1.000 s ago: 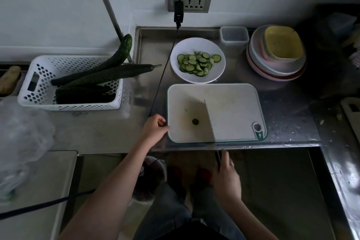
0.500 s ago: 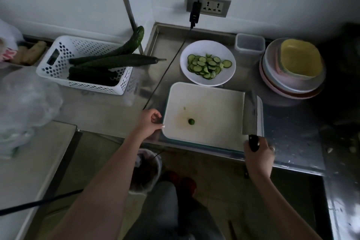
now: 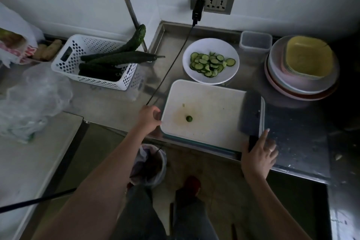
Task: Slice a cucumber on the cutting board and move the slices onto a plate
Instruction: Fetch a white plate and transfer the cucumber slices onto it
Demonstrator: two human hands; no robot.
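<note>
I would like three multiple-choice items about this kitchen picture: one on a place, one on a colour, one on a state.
1. Where does the knife lie?
A. in the basket
B. on the right edge of the cutting board
C. on the plate

2. What colour is the plate under the cucumber slices?
A. white
B. yellow
C. pink

3. How is the right hand?
A. clenched round the handle
B. fingers straight, letting go of the handle
C. pressing the slices

Key: 1 B, the blade rests flat there; 2 A, its rim is white; 3 B, its fingers are spread.
</note>
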